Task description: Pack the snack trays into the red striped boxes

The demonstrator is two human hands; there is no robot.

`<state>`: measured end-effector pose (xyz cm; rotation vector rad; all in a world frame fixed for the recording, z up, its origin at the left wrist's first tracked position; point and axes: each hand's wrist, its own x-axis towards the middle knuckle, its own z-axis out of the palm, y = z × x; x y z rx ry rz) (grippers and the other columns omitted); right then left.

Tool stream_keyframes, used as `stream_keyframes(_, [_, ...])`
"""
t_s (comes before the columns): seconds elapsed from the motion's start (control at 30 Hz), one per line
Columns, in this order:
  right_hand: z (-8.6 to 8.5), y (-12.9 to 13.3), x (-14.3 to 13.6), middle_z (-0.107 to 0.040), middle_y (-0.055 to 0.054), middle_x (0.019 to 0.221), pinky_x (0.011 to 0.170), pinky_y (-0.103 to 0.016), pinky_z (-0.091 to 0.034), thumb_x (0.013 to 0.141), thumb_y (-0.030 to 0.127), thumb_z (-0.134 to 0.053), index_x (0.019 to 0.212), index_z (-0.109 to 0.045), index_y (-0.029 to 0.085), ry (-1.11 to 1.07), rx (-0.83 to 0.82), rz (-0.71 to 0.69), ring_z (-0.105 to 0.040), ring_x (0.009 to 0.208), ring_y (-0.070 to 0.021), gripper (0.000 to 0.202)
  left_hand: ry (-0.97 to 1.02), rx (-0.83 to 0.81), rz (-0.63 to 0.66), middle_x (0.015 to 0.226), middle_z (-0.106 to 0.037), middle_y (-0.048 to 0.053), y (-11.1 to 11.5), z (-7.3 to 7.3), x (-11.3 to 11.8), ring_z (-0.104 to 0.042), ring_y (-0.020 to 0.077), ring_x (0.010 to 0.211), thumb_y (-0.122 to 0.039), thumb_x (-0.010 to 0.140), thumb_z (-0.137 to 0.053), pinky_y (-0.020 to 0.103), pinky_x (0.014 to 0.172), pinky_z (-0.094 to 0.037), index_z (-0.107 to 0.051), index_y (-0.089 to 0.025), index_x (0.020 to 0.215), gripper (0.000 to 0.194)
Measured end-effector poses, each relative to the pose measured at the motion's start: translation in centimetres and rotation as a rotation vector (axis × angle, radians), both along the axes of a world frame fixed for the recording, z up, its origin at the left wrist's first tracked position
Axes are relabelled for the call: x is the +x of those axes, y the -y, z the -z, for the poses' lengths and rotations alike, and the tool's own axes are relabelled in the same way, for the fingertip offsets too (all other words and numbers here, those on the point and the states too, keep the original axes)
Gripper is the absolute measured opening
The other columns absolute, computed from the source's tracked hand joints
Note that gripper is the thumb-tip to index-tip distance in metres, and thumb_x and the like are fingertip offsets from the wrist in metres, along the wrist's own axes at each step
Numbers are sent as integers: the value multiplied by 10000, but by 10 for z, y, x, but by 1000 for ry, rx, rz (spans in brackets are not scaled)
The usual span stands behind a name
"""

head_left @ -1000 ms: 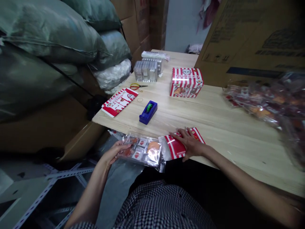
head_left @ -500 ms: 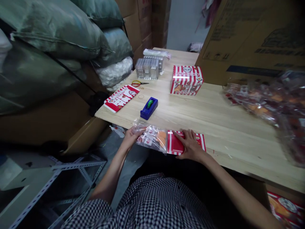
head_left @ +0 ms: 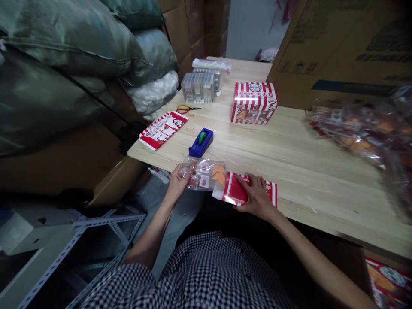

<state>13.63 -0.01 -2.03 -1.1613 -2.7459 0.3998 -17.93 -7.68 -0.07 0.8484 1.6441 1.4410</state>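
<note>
At the table's front edge my left hand (head_left: 179,180) pinches the left end of a clear plastic bag (head_left: 209,174). Orange pieces and small printed packets show through the film. Beside it, my right hand (head_left: 256,197) grips a flattish red-and-white striped carton (head_left: 233,189), fingers spread across its top and the thumb by the near edge. The carton's left end has a pale flap showing, close to the bag's right end. Whether the bag reaches inside is unclear.
Behind the bag lies a blue tape dispenser (head_left: 201,142). A flat striped carton (head_left: 163,130), scissors (head_left: 186,109) and clear plastic cases (head_left: 198,87) are further left. An upright striped box (head_left: 254,103) stands behind, with filled bags (head_left: 357,133) and a big cardboard box (head_left: 334,56) at right.
The bag has shifted slightly away from the table's front edge. The carton's left end has widened and a pale flap now shows. My right hand stays on the carton.
</note>
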Motion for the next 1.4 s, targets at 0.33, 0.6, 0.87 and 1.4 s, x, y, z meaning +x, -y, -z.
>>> stream_keyframes(0.33, [7,1,-1,-370,-166,1450,1151,-635,-161,621,558,-794,1567,-227,323,-34,26,110,-324,1377,-439,1127,199,-81,24,1028,-751,75,25,15,-19,-700,171,728,-362,726,-799,263,657,-562,-650,-164,1200,535])
stream_keyframes(0.6, [3,2,0,-345,-181,1454,1157,-641,-137,561,517,-833,1576,-215,296,-1,-8,48,-312,1382,-446,1209,276,-233,453,887,-771,83,-16,7,-37,-699,180,705,-299,678,-838,246,633,-529,-713,-144,1156,518])
stream_keyframes(0.87, [3,1,1,-344,-192,1446,1155,-646,-130,560,545,-832,1564,-278,271,-9,6,40,-321,1376,-446,1179,333,-195,627,1098,-742,138,-36,18,9,-713,218,852,-374,664,-856,291,721,-542,-702,-132,1150,565])
stream_keyframes(1.4, [-24,20,-8,-295,-148,1453,1160,-679,-93,635,483,-811,1587,-98,359,-169,91,194,-308,1372,-451,1196,-303,78,211,1068,-757,102,-15,-27,77,-675,266,946,-363,882,-657,387,884,-511,-752,-186,1101,298])
